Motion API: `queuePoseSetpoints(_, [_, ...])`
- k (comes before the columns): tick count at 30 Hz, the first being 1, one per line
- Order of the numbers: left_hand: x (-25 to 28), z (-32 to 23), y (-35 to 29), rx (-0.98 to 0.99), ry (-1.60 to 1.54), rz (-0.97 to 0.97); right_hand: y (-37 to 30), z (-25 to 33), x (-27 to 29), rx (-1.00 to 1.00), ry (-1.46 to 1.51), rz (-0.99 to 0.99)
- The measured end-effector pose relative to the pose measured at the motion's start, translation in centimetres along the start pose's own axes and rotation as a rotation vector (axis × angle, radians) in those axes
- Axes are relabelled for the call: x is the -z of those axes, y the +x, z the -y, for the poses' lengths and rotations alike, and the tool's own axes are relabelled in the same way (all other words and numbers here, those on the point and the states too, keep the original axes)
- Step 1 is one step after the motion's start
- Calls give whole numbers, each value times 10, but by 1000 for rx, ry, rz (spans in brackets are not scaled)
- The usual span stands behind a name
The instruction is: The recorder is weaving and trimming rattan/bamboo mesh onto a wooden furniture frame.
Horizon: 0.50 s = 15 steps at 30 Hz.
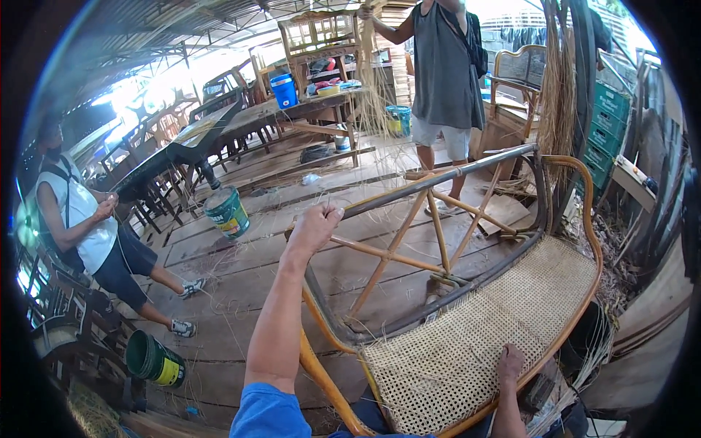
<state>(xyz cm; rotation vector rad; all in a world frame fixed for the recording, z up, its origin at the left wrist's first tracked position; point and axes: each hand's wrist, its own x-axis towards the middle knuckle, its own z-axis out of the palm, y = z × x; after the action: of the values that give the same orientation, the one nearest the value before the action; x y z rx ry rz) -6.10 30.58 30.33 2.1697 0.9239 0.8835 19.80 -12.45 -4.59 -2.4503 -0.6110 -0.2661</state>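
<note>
The floor [219,343] is long wooden planks, with gaps showing between boards. Overhead, a metal roof [139,47] spans open trusses [234,25]. Bright daylight [150,98] comes in at the back left. A long wooden table [266,114] stands behind, 1 slatted chair [319,35] showing above it. At the right are 1 armchair [522,71] and stacked green crates [608,131].

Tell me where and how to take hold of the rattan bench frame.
I'd grip the far dark rail near its middle, from above: it's slim and rounded, with open space beside it, so fingers could likely wrap round. The left hand is at its left end. The woven cane panel is a broad sheet, offering less to close on.
</note>
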Motion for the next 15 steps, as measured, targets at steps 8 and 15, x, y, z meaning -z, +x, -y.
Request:
queuePoseSetpoints(8, [-1,5,2,-30,-12,34,-2,-4,-4,15,-18,-35])
queuePoseSetpoints(15, [-3,6,1,-55,37,-1,0,1,1,8,-32,-25])
